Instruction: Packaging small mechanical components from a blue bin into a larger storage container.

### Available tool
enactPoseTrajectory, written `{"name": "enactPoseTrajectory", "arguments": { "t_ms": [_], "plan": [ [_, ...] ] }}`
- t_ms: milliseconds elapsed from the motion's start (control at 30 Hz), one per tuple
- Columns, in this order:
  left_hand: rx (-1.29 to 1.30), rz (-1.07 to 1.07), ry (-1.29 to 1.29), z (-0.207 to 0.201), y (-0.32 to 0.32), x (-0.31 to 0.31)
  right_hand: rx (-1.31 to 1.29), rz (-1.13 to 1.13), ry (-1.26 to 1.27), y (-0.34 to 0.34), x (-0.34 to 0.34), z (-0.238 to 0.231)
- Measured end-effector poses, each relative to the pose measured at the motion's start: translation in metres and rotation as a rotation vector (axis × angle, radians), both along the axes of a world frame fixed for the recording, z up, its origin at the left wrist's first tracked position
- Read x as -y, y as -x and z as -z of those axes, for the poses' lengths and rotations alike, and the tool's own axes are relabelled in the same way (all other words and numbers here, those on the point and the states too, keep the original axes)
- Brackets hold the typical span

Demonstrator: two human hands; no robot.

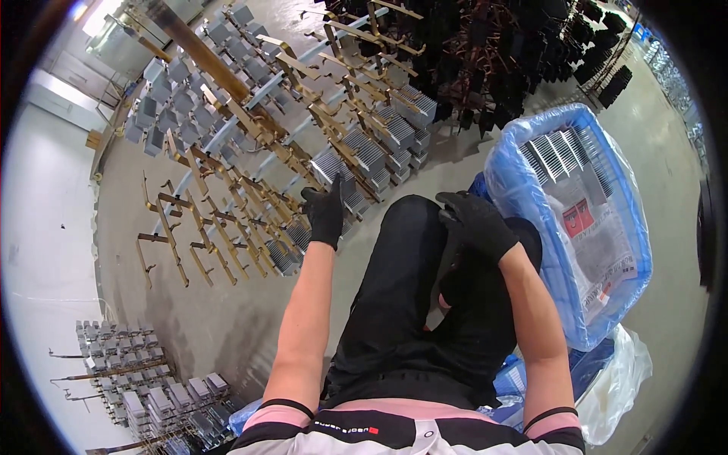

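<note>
Finned silver heat sink [327,161] hangs on the brass-coloured hanging rack [216,72], its ribbed face turned up toward me and its visible length slanting from about ten o'clock down toward four (my glove covers part of it, so I cannot tell where the lower end stops). It lies just beyond my left hand [324,216], at twelve o'clock from it, and one of my digits overlaps its lower edge; whether that digit touches the metal, I cannot tell.

My left forearm comes up from six o'clock, nearly straight, with the dark-gloved hand in line with it. One digit stretches toward one o'clock, the others bunch toward eleven, with a gap between; I cannot tell whether anything is pinched there.

My right hand [479,221], gloved too, is over my bent knee, its forearm rising from five o'clock and leaning toward eleven. Its fingers point toward ten and look bent, but their undersides are hidden, so I cannot tell whether they grip something.

Just beside that hand, toward two o'clock, stands a blue plastic crate [542,250] lined with clear film. Inside it a finned block [557,155] lies at the upper end, with a printed plastic bag [599,250] below. Dark hanging parts [485,53] crowd the view at one o'clock.
</note>
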State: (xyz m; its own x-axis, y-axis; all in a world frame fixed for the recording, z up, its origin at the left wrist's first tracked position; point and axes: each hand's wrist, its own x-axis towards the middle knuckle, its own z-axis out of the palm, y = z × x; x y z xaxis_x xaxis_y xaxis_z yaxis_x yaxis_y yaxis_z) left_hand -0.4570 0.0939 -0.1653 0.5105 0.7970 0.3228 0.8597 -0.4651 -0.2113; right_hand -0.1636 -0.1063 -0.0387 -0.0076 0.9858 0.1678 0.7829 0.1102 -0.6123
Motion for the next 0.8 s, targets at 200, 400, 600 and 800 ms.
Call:
{"name": "enactPoseTrajectory", "arguments": {
  "t_ms": [200, 400, 600, 800],
  "plan": [
    [0.716, -0.053, 0.349, 0.025, 0.033, -0.035, -0.015, -0.047, -0.048, 0.017, -0.012, -0.016],
    [1.879, -0.362, 0.971, -0.001, -0.027, 0.006, 0.041, 0.021, 0.017, -0.003, 0.001, 0.006],
    [1.146, -0.294, 0.205, 0.002, -0.022, -0.003, 0.037, -0.002, -0.04, 0.006, -0.006, 0.002],
    [1.581, -0.162, 0.845, -0.028, -0.015, 0.041, -0.013, 0.068, 0.02, 0.01, -0.009, -0.005]
  ]
}}
